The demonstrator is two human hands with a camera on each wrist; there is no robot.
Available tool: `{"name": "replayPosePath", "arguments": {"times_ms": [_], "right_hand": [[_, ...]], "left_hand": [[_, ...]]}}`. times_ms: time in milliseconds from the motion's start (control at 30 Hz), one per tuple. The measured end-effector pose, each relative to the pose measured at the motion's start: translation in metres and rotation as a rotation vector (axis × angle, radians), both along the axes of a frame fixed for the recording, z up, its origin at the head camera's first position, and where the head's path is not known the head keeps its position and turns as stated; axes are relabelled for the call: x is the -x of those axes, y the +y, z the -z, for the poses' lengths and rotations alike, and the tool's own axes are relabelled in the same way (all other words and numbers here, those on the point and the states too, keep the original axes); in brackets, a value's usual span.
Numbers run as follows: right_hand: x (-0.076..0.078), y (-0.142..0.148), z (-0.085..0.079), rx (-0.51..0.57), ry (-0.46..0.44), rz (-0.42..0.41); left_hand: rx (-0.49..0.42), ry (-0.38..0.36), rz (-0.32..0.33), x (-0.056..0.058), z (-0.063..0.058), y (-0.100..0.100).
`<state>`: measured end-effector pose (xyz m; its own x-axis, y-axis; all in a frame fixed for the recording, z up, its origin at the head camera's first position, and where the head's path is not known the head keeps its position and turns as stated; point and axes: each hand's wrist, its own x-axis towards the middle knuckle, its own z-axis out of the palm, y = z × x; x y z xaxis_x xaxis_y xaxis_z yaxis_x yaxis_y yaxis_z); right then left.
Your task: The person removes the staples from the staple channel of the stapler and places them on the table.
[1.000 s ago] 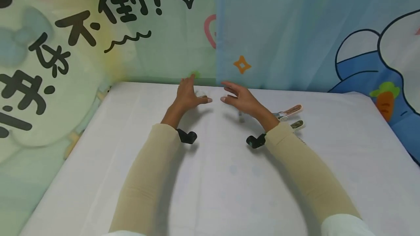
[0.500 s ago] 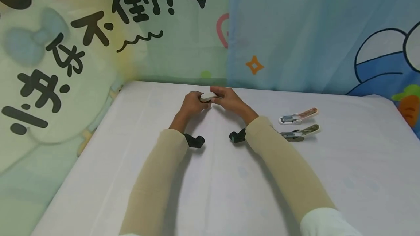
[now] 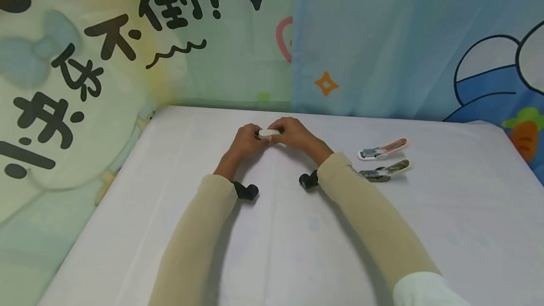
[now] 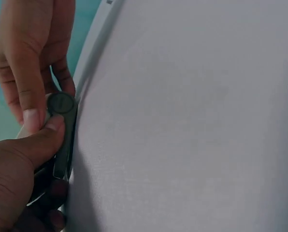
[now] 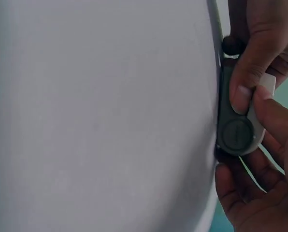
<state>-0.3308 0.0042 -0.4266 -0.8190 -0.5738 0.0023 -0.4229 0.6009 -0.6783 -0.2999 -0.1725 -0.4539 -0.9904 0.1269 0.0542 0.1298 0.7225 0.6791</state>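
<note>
At the far side of the table, both hands hold one small nail clipper [image 3: 267,133], its grey face and white part joined at a round pivot. My left hand [image 3: 243,143] grips one end, and its thumb lies flat on the grey face [image 5: 236,133] in the right wrist view. The right hand [image 3: 295,134] pinches the white part from the other end, thumb close to the left thumb. In the left wrist view the right hand [image 4: 30,63] reaches down from above. Fingers hide much of the clipper's underside.
Two more nail clippers with raised levers lie right of the hands: one white with an orange-brown lever [image 3: 393,145], one grey-green [image 3: 393,169] partly near the right sleeve [image 3: 374,216]. A printed curtain [image 3: 361,37] stands behind the white table [image 3: 293,249].
Both hands came together and took hold of the nail clipper between them. Since half a second ago they have lowered slightly and the clipper's white side faces the head camera more.
</note>
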Motion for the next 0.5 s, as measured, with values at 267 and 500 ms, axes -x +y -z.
{"name": "replayPosePath", "arguments": {"times_ms": [267, 500], "right_hand": [[-0.025, 0.014, -0.014, -0.119, 0.073, -0.120], [-0.041, 0.030, -0.017, -0.157, 0.123, -0.203]], "left_hand": [[0.039, 0.027, 0.123, -0.009, -0.004, 0.004], [0.023, 0.014, 0.177, -0.031, -0.016, 0.020]]}}
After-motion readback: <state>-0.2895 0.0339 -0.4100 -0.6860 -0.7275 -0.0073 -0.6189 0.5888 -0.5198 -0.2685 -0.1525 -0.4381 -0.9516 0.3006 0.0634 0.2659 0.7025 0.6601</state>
